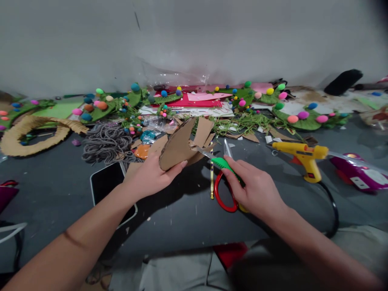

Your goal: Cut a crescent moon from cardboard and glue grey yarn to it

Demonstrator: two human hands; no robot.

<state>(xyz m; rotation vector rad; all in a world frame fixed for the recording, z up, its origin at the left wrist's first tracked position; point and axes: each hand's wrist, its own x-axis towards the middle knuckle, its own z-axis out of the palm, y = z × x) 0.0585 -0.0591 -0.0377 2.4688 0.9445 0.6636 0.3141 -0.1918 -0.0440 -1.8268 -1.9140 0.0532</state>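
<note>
My left hand grips a curved piece of cardboard, thumb along its lower edge, holding it up off the table. In my right hand is a utility knife with a green handle, my fingers wrapped around it. Its blade points left and meets the cardboard's right edge near a ragged cut. Below the knife lie red-handled scissors, partly hidden by my right hand. Beside them is a patterned pencil.
A phone lies under my left forearm. Grey yarn and a wrapped tan ring are at left. A yellow glue gun with a black cord stands right. Green leaf shapes with pompoms line the back.
</note>
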